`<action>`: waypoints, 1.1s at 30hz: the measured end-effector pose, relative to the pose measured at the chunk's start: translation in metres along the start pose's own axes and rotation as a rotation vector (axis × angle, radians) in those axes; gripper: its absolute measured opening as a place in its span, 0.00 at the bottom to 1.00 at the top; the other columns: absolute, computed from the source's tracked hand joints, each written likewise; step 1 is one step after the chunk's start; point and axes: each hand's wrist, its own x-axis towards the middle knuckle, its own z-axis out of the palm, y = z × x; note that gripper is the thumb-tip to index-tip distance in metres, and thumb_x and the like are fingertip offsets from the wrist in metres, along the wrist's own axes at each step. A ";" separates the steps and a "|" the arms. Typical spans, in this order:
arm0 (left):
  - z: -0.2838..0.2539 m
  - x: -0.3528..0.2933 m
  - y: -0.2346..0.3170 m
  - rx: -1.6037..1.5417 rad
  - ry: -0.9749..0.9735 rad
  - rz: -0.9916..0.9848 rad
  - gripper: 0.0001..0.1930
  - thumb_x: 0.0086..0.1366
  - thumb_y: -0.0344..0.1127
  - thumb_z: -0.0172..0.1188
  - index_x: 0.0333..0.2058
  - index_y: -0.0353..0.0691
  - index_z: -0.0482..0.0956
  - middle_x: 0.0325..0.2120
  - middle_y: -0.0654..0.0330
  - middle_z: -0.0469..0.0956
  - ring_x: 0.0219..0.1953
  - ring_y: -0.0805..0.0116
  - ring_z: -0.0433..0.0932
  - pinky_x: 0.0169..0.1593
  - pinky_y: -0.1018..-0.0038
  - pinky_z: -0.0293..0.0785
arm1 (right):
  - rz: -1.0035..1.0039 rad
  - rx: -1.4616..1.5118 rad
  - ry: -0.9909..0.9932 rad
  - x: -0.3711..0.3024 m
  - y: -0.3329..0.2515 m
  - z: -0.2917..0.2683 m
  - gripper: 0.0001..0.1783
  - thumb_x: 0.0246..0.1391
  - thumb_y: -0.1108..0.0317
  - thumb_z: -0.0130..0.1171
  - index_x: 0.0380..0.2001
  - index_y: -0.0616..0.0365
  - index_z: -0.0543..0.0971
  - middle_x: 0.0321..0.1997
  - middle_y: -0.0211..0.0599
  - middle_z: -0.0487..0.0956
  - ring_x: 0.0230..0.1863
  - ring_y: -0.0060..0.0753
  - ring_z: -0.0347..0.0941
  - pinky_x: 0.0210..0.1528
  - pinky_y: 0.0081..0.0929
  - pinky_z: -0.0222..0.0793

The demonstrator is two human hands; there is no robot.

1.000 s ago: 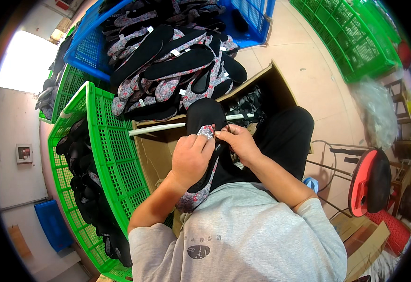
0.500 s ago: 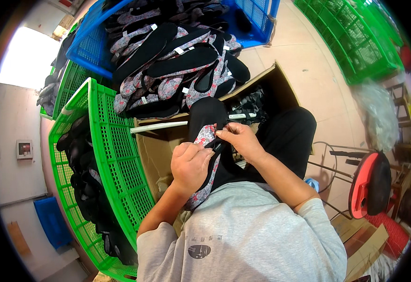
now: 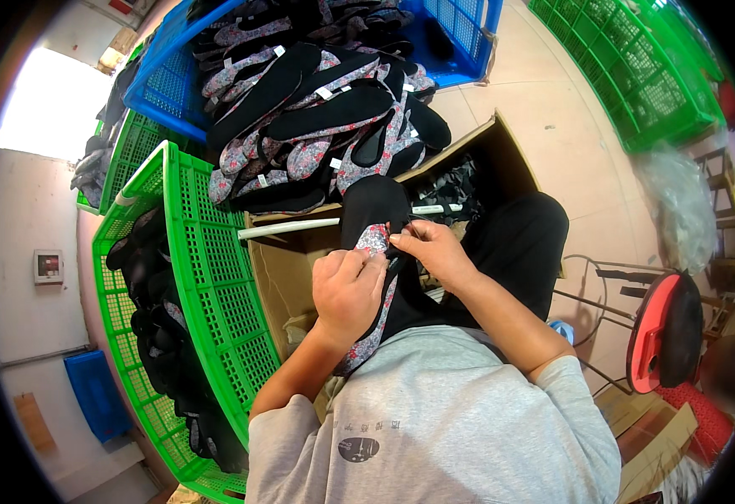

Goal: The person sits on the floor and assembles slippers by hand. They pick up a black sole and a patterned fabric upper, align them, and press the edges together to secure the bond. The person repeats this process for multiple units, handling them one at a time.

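Observation:
A floral cloth slipper (image 3: pixel 374 238) with black parts lies along my raised left thigh. Its patterned end points toward my knee, and its other end reaches back to my shirt. My left hand (image 3: pixel 347 292) is closed on the slipper's near side and hides its middle. My right hand (image 3: pixel 436 254) pinches at the edge of the floral part with thumb and forefinger. A small dark thing shows by those fingertips, too small to make out. Just beyond my knee lies a large pile of similar floral slippers (image 3: pixel 329 113) with black soles and white tags.
An open cardboard box (image 3: pixel 514 160) with a white bar (image 3: pixel 292 228) across it stands before me. Left is a green crate (image 3: pixel 216 294) of dark slippers. A blue crate (image 3: pixel 468 42) stands behind the pile. At right are a red-and-black round stool (image 3: pixel 649 332) and another green crate (image 3: pixel 628 76).
The view has shifted slightly. Both hands stay at nearly the same spot on the slipper, with only a small shift of the fingers.

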 end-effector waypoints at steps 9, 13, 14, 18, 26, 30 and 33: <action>0.006 -0.008 0.001 -0.023 0.013 0.032 0.06 0.49 0.27 0.68 0.28 0.41 0.82 0.26 0.65 0.74 0.30 0.66 0.73 0.33 0.69 0.65 | -0.029 -0.067 -0.054 -0.002 -0.005 -0.008 0.10 0.61 0.62 0.61 0.34 0.58 0.79 0.30 0.18 0.73 0.29 0.10 0.62 0.31 0.15 0.60; 0.006 -0.009 0.002 -0.028 0.015 0.025 0.06 0.48 0.27 0.67 0.28 0.41 0.82 0.26 0.65 0.73 0.29 0.65 0.73 0.33 0.68 0.65 | 0.017 -0.068 -0.019 -0.011 -0.031 -0.014 0.13 0.65 0.60 0.55 0.42 0.58 0.81 0.33 0.23 0.78 0.27 0.10 0.65 0.26 0.13 0.61; 0.006 -0.008 0.002 -0.026 0.008 0.024 0.06 0.48 0.27 0.67 0.28 0.41 0.82 0.25 0.65 0.73 0.29 0.65 0.72 0.33 0.68 0.65 | -0.023 -0.079 -0.029 -0.009 -0.025 -0.023 0.18 0.68 0.56 0.51 0.48 0.57 0.80 0.35 0.28 0.80 0.24 0.10 0.65 0.23 0.12 0.60; 0.004 -0.009 0.002 -0.025 0.003 0.013 0.06 0.48 0.27 0.67 0.28 0.41 0.82 0.25 0.64 0.72 0.28 0.64 0.72 0.32 0.67 0.65 | 0.073 -0.022 -0.055 -0.019 -0.049 -0.036 0.23 0.71 0.51 0.45 0.55 0.58 0.74 0.35 0.30 0.80 0.20 0.11 0.61 0.23 0.12 0.59; 0.005 -0.008 0.004 -0.006 0.014 -0.010 0.08 0.47 0.27 0.67 0.29 0.40 0.82 0.26 0.63 0.74 0.30 0.63 0.74 0.34 0.67 0.67 | 0.100 -0.216 -0.569 -0.029 -0.063 -0.041 0.17 0.70 0.56 0.47 0.48 0.59 0.69 0.33 0.28 0.78 0.27 0.10 0.61 0.29 0.13 0.60; 0.002 -0.006 0.007 -0.002 0.020 -0.035 0.08 0.46 0.24 0.68 0.28 0.39 0.81 0.26 0.61 0.76 0.30 0.61 0.76 0.37 0.67 0.70 | 0.244 -0.130 -0.604 -0.024 -0.063 -0.037 0.14 0.68 0.59 0.53 0.46 0.58 0.69 0.33 0.30 0.78 0.23 0.10 0.60 0.24 0.13 0.57; 0.004 -0.008 0.006 -0.005 0.031 -0.036 0.09 0.46 0.24 0.68 0.28 0.39 0.80 0.26 0.61 0.76 0.30 0.61 0.76 0.37 0.67 0.70 | 0.340 -0.056 -0.609 -0.021 -0.063 -0.037 0.13 0.67 0.59 0.55 0.43 0.57 0.70 0.32 0.30 0.78 0.19 0.10 0.59 0.19 0.13 0.53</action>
